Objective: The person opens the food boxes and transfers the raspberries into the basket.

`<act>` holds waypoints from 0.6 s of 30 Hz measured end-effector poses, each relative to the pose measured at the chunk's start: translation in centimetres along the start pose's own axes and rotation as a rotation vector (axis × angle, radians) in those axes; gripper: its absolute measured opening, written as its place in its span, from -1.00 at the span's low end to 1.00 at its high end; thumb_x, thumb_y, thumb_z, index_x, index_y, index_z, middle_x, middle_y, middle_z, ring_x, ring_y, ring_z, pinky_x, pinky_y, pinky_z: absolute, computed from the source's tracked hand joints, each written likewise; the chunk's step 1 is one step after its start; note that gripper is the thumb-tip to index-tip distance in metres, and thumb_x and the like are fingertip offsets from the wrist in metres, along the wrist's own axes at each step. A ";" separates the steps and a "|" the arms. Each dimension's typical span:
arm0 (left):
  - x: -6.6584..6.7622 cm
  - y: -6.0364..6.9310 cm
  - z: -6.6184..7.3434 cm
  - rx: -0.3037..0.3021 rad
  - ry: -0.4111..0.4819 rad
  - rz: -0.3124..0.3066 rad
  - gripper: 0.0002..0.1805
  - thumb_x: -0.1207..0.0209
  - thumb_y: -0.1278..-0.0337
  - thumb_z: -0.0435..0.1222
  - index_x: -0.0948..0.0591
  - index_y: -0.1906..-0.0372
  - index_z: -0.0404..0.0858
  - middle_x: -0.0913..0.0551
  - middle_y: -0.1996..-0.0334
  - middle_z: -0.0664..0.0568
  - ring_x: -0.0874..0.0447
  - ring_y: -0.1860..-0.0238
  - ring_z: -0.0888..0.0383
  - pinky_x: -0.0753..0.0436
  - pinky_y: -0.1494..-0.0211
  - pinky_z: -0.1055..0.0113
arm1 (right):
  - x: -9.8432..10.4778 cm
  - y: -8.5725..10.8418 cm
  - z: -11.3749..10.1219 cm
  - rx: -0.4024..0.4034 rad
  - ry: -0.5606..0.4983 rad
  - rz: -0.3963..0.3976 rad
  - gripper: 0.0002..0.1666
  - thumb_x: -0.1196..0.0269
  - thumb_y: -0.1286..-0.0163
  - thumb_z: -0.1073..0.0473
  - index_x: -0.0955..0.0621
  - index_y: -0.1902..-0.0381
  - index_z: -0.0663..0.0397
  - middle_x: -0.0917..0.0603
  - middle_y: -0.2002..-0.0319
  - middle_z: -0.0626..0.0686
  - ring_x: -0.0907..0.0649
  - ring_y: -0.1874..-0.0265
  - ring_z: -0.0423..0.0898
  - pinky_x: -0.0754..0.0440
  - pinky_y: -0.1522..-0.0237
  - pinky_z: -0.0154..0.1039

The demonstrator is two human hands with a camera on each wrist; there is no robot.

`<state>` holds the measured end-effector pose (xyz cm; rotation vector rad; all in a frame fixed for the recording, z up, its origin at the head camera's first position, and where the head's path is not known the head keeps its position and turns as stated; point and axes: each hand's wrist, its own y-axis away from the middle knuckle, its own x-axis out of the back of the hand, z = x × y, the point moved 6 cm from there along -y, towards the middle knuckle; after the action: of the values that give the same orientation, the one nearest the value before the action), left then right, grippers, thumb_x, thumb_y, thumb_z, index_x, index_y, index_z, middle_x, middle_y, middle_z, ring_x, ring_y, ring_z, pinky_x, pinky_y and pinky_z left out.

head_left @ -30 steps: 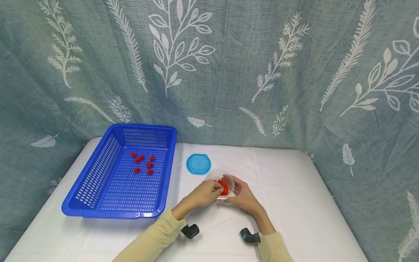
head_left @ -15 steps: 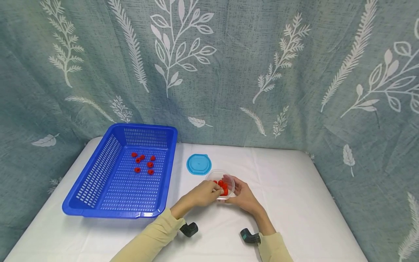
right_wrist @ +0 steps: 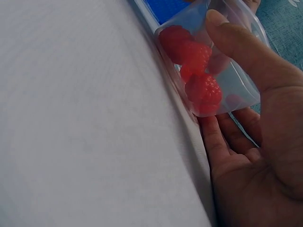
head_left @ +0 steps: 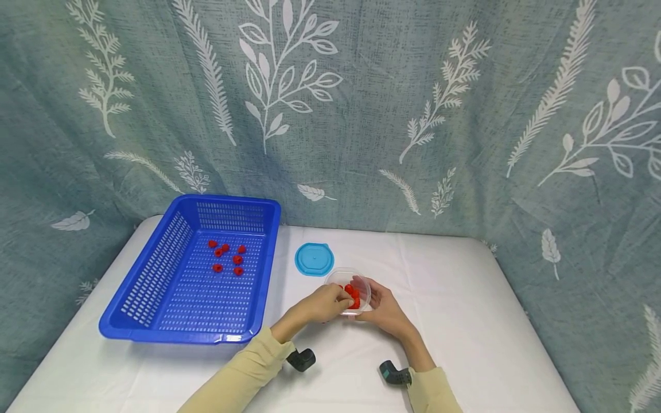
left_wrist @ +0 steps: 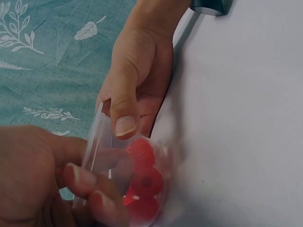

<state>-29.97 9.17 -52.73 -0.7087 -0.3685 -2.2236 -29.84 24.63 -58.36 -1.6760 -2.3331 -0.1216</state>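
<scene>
A small clear plastic container [head_left: 334, 277] with several red raspberries [head_left: 349, 288] inside stands on the white table. My right hand [head_left: 386, 311] grips it from the right; in the right wrist view the thumb presses the container [right_wrist: 244, 75] wall and other fingers lie beneath its side. My left hand [head_left: 324, 302] reaches over the rim from the left, thumb and forefinger tips down among the raspberries. Whether they pinch one is hidden. In the left wrist view, two curled fingertips of the left hand [left_wrist: 26, 172] show in front of the container.
A blue perforated basket [head_left: 139, 335] stands at the left with several raspberries [head_left: 237, 260] scattered on its floor. Behind the container lies a round blue lid [head_left: 314, 258]. A patterned green curtain [head_left: 356, 115] hangs behind the white table [head_left: 444, 275].
Both hands stay at the container, the right still gripping it. The left hand's fingers shift only slightly among the raspberries. The basket and lid have not moved on the table.
</scene>
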 end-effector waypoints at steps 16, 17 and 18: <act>1.0 0.6 0.3 0.081 -0.201 0.059 -0.78 -0.15 -0.42 -0.36 -0.77 0.10 -0.36 -0.67 0.42 0.06 -0.40 0.50 0.27 -0.42 0.37 0.42 | -0.1 -0.1 0.0 -0.003 -0.030 0.010 0.05 -0.57 -0.01 0.41 -0.38 -0.46 0.18 -0.42 -0.45 0.21 -0.36 -0.47 0.16 -0.38 -0.34 -0.38; 1.0 0.5 0.3 0.086 -0.223 0.047 -0.78 -0.15 -0.42 -0.36 -0.77 0.10 -0.35 -0.67 0.40 0.07 -0.40 0.49 0.28 -0.42 0.35 0.42 | -0.1 -0.1 0.0 -0.002 -0.028 0.009 0.05 -0.57 -0.01 0.41 -0.38 -0.46 0.18 -0.42 -0.45 0.22 -0.36 -0.48 0.16 -0.38 -0.34 -0.38; 1.0 0.4 0.4 0.094 -0.238 0.033 -0.78 -0.15 -0.41 -0.36 -0.78 0.09 -0.35 -0.68 0.39 0.06 -0.40 0.49 0.27 -0.42 0.36 0.42 | -0.1 -0.1 0.0 -0.003 -0.027 0.008 0.05 -0.57 -0.01 0.40 -0.37 -0.46 0.18 -0.42 -0.45 0.21 -0.36 -0.48 0.16 -0.38 -0.34 -0.38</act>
<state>-30.06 8.52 -51.81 -0.9241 -0.5703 -2.0807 -29.89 24.52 -58.36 -1.6985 -2.3469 -0.1015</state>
